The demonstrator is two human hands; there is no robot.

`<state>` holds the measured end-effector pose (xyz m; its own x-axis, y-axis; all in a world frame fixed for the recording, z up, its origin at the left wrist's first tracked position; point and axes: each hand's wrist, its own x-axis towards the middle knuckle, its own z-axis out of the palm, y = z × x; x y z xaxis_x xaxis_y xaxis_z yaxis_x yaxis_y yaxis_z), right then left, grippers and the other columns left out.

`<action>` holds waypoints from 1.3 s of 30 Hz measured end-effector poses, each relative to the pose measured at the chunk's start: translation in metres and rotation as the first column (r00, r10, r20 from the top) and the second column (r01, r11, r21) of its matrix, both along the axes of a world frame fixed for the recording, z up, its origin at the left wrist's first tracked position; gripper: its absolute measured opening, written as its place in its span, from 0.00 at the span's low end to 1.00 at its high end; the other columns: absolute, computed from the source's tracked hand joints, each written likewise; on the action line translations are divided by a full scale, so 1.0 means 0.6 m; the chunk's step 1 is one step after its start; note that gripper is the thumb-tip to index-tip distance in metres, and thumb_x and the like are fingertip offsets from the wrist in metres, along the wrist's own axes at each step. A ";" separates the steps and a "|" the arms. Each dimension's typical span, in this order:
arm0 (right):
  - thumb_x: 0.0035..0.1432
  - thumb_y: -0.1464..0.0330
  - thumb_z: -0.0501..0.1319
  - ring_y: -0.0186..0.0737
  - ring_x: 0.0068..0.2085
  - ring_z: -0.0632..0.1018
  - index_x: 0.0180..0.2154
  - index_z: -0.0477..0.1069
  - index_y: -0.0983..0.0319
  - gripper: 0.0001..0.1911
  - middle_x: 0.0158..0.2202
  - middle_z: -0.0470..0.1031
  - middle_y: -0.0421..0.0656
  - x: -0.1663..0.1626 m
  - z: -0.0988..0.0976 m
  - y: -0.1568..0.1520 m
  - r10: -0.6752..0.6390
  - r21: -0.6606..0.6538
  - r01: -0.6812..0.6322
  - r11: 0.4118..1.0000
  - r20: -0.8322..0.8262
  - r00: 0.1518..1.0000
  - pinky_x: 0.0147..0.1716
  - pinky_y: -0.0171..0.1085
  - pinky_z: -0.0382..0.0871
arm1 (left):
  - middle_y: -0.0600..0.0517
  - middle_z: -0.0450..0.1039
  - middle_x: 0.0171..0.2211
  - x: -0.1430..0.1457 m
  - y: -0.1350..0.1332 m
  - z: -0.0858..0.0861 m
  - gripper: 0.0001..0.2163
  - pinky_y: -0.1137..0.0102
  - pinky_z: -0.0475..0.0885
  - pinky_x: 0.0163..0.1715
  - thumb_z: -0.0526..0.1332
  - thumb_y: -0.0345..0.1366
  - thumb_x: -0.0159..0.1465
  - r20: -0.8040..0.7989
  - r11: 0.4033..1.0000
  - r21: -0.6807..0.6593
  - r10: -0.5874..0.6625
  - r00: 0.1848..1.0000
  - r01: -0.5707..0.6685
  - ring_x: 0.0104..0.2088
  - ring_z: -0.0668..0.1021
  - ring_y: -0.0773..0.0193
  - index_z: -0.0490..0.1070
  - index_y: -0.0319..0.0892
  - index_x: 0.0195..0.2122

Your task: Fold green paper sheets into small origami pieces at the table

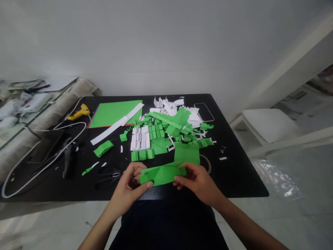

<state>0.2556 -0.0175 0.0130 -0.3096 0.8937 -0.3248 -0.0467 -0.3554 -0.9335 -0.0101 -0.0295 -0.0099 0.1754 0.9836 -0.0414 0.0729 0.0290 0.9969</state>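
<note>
A creased strip of green paper (162, 174) is stretched between my two hands above the table's front edge. My left hand (132, 182) pinches its left end, thumb in front and fingers behind. At the other end, my right hand (196, 180) grips the strip between thumb and fingers. Just behind it lies a flat green sheet (187, 152). Beyond that, folded green paper pieces (156, 132) and a folded white paper piece (140, 138) lie in a heap. Scissors (110, 175) with dark handles rest beside my left hand, partly hidden by it.
A yellow glue gun (80, 113) with a white cable lies at the left, near large green sheets (111, 113) and a long white strip (114, 128). A tape roll (208, 163) is partly hidden behind my right hand. A white stool (270, 125) stands right of the black table (234, 173).
</note>
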 end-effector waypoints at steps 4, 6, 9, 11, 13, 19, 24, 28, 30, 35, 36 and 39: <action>0.52 0.56 0.78 0.43 0.36 0.86 0.45 0.75 0.60 0.25 0.35 0.84 0.43 -0.002 0.000 -0.004 -0.026 -0.020 0.025 0.999 -0.033 0.999 0.40 0.44 0.84 | 0.57 0.74 0.27 0.006 -0.007 -0.006 0.15 0.74 0.72 0.22 0.72 0.42 0.63 0.018 0.996 -0.086 -0.006 1.000 0.007 0.23 0.77 0.67 0.71 0.47 0.46; 0.52 0.57 0.78 0.43 0.35 0.86 0.49 0.76 0.59 0.26 0.35 0.83 0.41 -0.003 -0.001 -0.006 -0.010 -0.013 0.010 1.000 -0.023 1.000 0.40 0.44 0.85 | 0.56 0.76 0.26 0.010 -0.006 -0.007 0.13 0.73 0.74 0.23 0.71 0.43 0.64 0.018 0.995 -0.100 -0.008 1.000 0.010 0.23 0.79 0.65 0.72 0.46 0.44; 0.53 0.56 0.78 0.40 0.32 0.85 0.47 0.79 0.58 0.23 0.36 0.82 0.41 -0.004 -0.004 -0.004 -0.025 0.032 0.025 0.999 -0.002 1.000 0.37 0.42 0.85 | 0.55 0.78 0.24 0.014 -0.002 -0.005 0.11 0.73 0.75 0.23 0.72 0.43 0.64 0.022 0.994 -0.101 -0.027 0.999 0.030 0.22 0.79 0.66 0.75 0.44 0.40; 0.53 0.56 0.77 0.41 0.30 0.85 0.45 0.81 0.59 0.21 0.34 0.83 0.41 -0.003 -0.007 -0.001 -0.031 0.040 0.031 0.999 -0.011 0.999 0.36 0.43 0.86 | 0.55 0.78 0.22 0.015 0.000 -0.002 0.09 0.74 0.74 0.22 0.72 0.42 0.64 0.029 0.996 -0.089 -0.015 0.999 0.018 0.20 0.78 0.67 0.77 0.44 0.41; 0.54 0.55 0.77 0.43 0.29 0.86 0.43 0.83 0.61 0.20 0.31 0.83 0.42 -0.001 -0.010 0.002 -0.029 0.046 0.031 0.998 -0.026 0.999 0.36 0.44 0.86 | 0.55 0.79 0.21 0.014 0.001 0.001 0.08 0.73 0.74 0.22 0.71 0.40 0.65 0.042 0.997 -0.078 0.010 0.999 -0.007 0.19 0.78 0.67 0.80 0.44 0.42; 0.58 0.54 0.75 0.50 0.34 0.89 0.43 0.87 0.56 0.16 0.32 0.87 0.45 0.013 -0.013 -0.001 -0.024 0.099 0.027 0.995 -0.041 0.999 0.44 0.53 0.86 | 0.53 0.81 0.23 0.009 0.001 0.005 0.06 0.70 0.77 0.27 0.68 0.32 0.64 0.135 0.997 -0.077 0.029 0.990 -0.018 0.22 0.81 0.64 0.86 0.47 0.40; 0.59 0.59 0.74 0.51 0.36 0.89 0.38 0.88 0.55 0.09 0.32 0.87 0.45 0.018 -0.012 -0.008 -0.022 0.100 0.027 0.995 -0.050 0.999 0.46 0.55 0.85 | 0.53 0.81 0.23 0.011 0.001 0.007 0.06 0.68 0.78 0.28 0.68 0.30 0.61 0.154 0.995 -0.086 0.059 0.986 -0.046 0.22 0.82 0.63 0.86 0.47 0.35; 0.60 0.63 0.71 0.50 0.36 0.89 0.37 0.87 0.55 0.06 0.34 0.87 0.44 0.022 -0.010 -0.008 0.005 0.083 0.001 0.997 -0.066 0.998 0.45 0.52 0.85 | 0.52 0.81 0.25 0.013 0.005 0.015 0.04 0.68 0.78 0.28 0.68 0.33 0.63 0.110 0.998 -0.046 0.036 0.993 -0.032 0.24 0.82 0.62 0.83 0.46 0.34; 0.60 0.66 0.69 0.49 0.38 0.88 0.36 0.87 0.56 0.07 0.35 0.87 0.45 0.028 -0.007 -0.006 0.047 0.097 -0.043 0.994 -0.039 0.998 0.46 0.51 0.84 | 0.52 0.81 0.26 0.009 0.007 0.019 0.05 0.68 0.78 0.30 0.65 0.34 0.66 0.064 1.000 -0.016 -0.006 0.998 0.007 0.27 0.83 0.61 0.83 0.46 0.36; 0.56 0.68 0.68 0.46 0.41 0.86 0.34 0.82 0.59 0.03 0.35 0.83 0.43 0.038 0.002 0.002 0.130 0.121 -0.118 0.986 -0.097 0.987 0.48 0.48 0.82 | 0.50 0.82 0.31 -0.004 0.002 0.025 0.08 0.68 0.78 0.34 0.63 0.35 0.68 0.012 0.994 0.015 -0.105 0.994 0.105 0.32 0.84 0.60 0.82 0.46 0.45; 0.57 0.67 0.69 0.46 0.41 0.86 0.35 0.80 0.59 0.03 0.35 0.82 0.42 0.036 0.003 0.003 0.113 0.108 -0.099 0.989 -0.132 0.985 0.47 0.47 0.82 | 0.50 0.81 0.33 -0.004 0.002 0.027 0.08 0.68 0.78 0.34 0.64 0.36 0.68 0.005 0.992 0.028 -0.120 0.993 0.119 0.32 0.84 0.60 0.81 0.46 0.46; 0.61 0.59 0.71 0.43 0.37 0.85 0.39 0.78 0.58 0.11 0.34 0.80 0.40 0.020 0.003 0.008 0.039 0.065 -0.032 0.997 -0.117 0.992 0.40 0.43 0.84 | 0.50 0.79 0.34 0.002 0.003 0.033 0.07 0.70 0.77 0.32 0.65 0.39 0.70 -0.056 0.989 0.084 -0.118 0.991 0.123 0.32 0.83 0.62 0.81 0.45 0.44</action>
